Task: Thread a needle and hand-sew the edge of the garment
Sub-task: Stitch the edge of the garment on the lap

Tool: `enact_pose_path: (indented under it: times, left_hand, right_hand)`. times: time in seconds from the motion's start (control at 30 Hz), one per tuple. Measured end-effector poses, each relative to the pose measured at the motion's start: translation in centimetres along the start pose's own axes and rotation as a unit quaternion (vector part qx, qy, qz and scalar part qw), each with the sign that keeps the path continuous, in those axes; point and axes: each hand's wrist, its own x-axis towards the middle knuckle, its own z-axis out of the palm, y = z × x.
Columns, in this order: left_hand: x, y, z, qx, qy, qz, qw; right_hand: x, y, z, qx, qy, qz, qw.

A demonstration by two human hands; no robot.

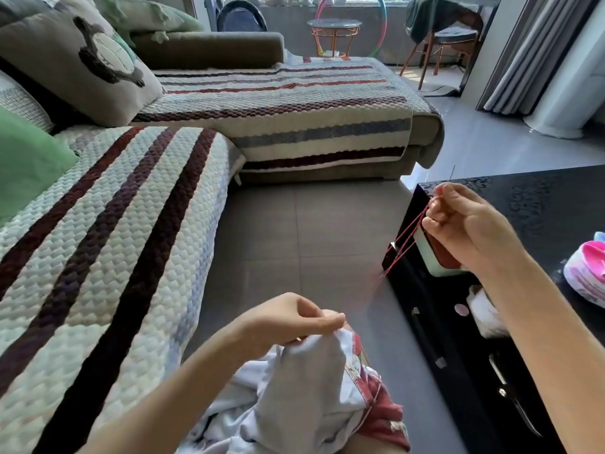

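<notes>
A sofa (108, 224) with a quilted cover striped in dark red and brown is filling the left side, and a green cushion (29, 162) and a grey cushion (75, 57) with a dark figure on it are leaning against its back.

Low in the middle, the left hand (288, 319) is reaching in from the bottom edge, its fingers curled and its thumb and fingertips pinching a raised fold of the garment (304, 388). The garment is white, with a red printed part and a stitched edge on its right side, and it is lying bunched in the person's lap beneath that hand.

A red thread (407, 235) is running in doubled strands from the garment's right edge up and to the right, blurring in its middle stretch, to the right hand (465, 224). That hand is being held high, well apart from the left one, over the near corner of a black table (540, 198). Its fingers are curled tight around the thread's upper end. The needle is too thin to make out with certainty.

Just below the right hand, a small white and red-brown box (438, 257) is sitting on the table. At the far right edge, a pink and white thing (586, 270) is lying on the table top.
</notes>
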Motion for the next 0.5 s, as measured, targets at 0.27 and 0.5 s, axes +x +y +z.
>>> enact_pose_path:
  times: [0.27, 0.5]
  left_hand:
    - [-0.2, -0.4, -0.1, -0.19, 0.052, -0.018, 0.98]
    - [-2.3, -3.0, -2.2, -0.272, 0.073, -0.068, 0.957]
  right_hand:
    - [2.5, 4.2, -4.4, -0.121, 0.122, 0.167, 0.971]
    - [4.2, 9.1, -11.5, 0.085, 0.295, 0.257, 0.916]
